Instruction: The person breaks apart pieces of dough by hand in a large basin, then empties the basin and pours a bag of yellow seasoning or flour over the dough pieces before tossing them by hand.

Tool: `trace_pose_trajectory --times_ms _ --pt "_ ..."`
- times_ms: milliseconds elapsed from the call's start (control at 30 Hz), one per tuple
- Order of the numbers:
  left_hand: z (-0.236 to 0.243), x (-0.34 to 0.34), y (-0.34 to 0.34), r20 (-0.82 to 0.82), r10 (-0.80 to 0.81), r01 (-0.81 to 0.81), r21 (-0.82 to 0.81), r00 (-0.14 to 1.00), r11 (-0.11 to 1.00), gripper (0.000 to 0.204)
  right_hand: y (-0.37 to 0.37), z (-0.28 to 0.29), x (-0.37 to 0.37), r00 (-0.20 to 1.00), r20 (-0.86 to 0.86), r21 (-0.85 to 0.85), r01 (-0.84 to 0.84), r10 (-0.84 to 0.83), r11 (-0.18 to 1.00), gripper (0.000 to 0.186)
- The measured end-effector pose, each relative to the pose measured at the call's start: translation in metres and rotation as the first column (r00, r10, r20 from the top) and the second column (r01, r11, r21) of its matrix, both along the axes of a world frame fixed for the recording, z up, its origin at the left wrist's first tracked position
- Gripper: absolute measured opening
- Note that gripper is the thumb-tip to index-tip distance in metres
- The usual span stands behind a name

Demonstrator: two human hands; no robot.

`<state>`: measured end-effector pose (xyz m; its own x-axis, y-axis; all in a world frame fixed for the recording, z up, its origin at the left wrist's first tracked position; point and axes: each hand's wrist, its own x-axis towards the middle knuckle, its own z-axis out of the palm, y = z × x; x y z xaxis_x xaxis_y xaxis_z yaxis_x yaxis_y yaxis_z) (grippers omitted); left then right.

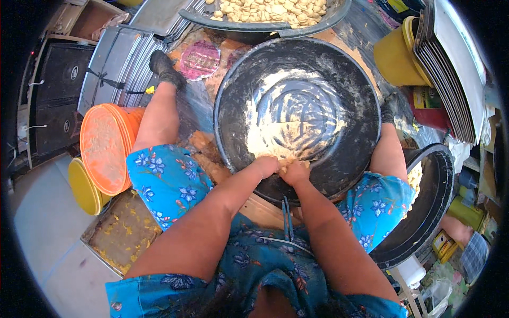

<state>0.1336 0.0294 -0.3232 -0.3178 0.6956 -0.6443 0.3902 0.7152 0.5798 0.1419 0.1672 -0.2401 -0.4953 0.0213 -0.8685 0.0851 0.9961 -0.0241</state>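
Observation:
A wide black round basin (297, 63) sits between my legs, its ridged bottom dusted with pale flour. At the near side of the basin, my left hand (265, 165) and my right hand (297, 170) are side by side, both closed on a lump of pale yellow dough (286, 162). The fingers are partly hidden by the dough and the backs of the hands. Thin blue-grey prongs (287, 220) stand against the basin's near rim, below and between my forearms.
Basins hold dough pieces at the back (268, 10) and right (437, 196). Stacked trays stand left (116, 71) and right (453, 74), beside yellow (392, 61) and orange (106, 148) buckets. A stained tray (119, 238) lies lower left. Another person's arm (456, 230) reaches in at right.

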Motion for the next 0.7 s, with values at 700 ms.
trace_pose_trajectory --times_ms 700 --pt "-0.016 -0.014 -0.034 -0.005 0.1 -0.1 0.009 0.995 0.995 0.024 0.034 -0.045 0.014 0.984 -0.179 0.009 -0.007 0.009 1.0 0.029"
